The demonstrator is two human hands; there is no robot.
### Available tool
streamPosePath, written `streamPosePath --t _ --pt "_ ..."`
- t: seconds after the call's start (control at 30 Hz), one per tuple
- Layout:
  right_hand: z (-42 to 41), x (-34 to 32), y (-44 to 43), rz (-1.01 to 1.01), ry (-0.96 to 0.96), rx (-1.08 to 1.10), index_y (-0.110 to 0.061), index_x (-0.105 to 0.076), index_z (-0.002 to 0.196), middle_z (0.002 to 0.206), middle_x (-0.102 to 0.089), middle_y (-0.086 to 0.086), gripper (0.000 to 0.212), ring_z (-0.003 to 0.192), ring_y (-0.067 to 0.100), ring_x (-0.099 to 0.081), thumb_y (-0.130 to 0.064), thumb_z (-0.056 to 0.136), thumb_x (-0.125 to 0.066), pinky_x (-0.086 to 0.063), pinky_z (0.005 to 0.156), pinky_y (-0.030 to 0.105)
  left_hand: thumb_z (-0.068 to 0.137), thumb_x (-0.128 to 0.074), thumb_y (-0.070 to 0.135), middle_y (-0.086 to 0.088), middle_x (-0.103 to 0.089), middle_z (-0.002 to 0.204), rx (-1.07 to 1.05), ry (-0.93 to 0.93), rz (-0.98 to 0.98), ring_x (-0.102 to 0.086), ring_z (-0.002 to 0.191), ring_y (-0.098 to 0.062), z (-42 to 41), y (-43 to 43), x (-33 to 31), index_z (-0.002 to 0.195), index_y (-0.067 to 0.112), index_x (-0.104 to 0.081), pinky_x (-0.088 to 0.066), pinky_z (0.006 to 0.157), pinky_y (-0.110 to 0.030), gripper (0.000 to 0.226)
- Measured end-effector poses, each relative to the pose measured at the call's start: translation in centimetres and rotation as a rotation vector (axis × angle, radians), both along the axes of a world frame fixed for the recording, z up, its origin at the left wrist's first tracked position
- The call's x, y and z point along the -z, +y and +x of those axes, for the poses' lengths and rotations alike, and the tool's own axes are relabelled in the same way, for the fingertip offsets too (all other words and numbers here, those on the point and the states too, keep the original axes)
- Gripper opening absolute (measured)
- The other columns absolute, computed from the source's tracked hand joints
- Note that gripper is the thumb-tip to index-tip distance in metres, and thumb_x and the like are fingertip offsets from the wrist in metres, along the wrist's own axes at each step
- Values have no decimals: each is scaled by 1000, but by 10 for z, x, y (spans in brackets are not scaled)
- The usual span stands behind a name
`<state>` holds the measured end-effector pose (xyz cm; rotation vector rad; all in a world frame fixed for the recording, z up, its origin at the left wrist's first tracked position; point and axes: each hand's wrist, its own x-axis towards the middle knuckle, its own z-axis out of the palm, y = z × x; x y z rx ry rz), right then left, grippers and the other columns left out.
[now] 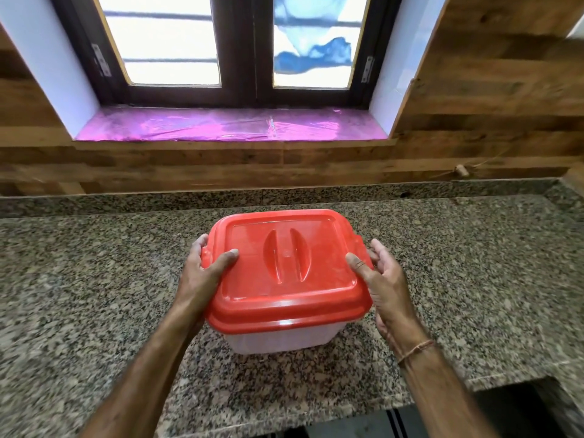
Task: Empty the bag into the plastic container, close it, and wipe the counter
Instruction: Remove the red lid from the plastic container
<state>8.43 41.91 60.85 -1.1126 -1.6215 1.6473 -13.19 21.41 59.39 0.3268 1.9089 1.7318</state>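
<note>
The plastic container [284, 338], translucent with a red lid [286, 298] seated on it, stood on the speckled granite counter [94, 279], straight in front of the person and squarely between the two forearms. The left hand [202, 273] clamped the lid's left edge: its thumb [226, 259] lay on top and its fingers curled round the side tab. The right hand [384, 289] held the opposite edge more loosely, with its thumb [358, 267] on the lid top, its fingers hooked behind the right tab and its palm standing a little off the rim.

The lid's moulded grip [287, 256] ran away from the person, so the two tabs sat at left and right, one under each hand, and neither hand was nearer than the other. Any pull up or press down would probably act evenly at both sides. No bag or cloth was in view, so whether the lid was about to come off or had been pressed home could not be told
</note>
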Motion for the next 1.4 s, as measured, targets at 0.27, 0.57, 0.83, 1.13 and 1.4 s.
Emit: streamPosePath --t 0.27,0.57,0.83,1.13,1.4 --pt "-5 -9 -13 30 125 15 -32 -41 156 139 -66 3 106 114 22 -74 -57 65 -89 -63 90 52 86 -77 41 -9 -58 136 -8 7 81 -74 101 -22 -3 -3 -7 160 31 -28 -64 68 -36 89" --pt "23 -13 54 -418 379 -78 -20 -47 149 131 -72 17 76 110 41 -74 -6 82 -80 -66 81 51 88 -71 58 -6 -42 160 45 108 116 -73 94 1 5 33 -38 161 33 -26 -58 66 -14 90" --pt "101 2 146 -345 432 26 -18 -56 145 132 -71 18 59 99 31 -77 -5 90 -70 -67 71 44 102 -40 65 8 -73 121 162 214 -77 -67 111 -4 96 106 -37 127 33 -65 -54 96 -41 48" --pt "188 60 245 -328 375 160 -19 -59 143 132 -71 16 62 99 26 -77 -5 85 -75 -67 74 42 98 -38 70 -15 -71 118 292 636 -853 -65 114 -37 169 178 -3 117 21 -60 -49 82 -41 57" --pt "170 139 260 -364 224 94 -13 -49 148 137 -67 20 71 100 26 -72 1 84 -77 -65 72 32 101 -44 62 -17 -72 101 218 639 -839 -67 102 -39 193 187 -3 96 17 -57 -50 78 -44 46"
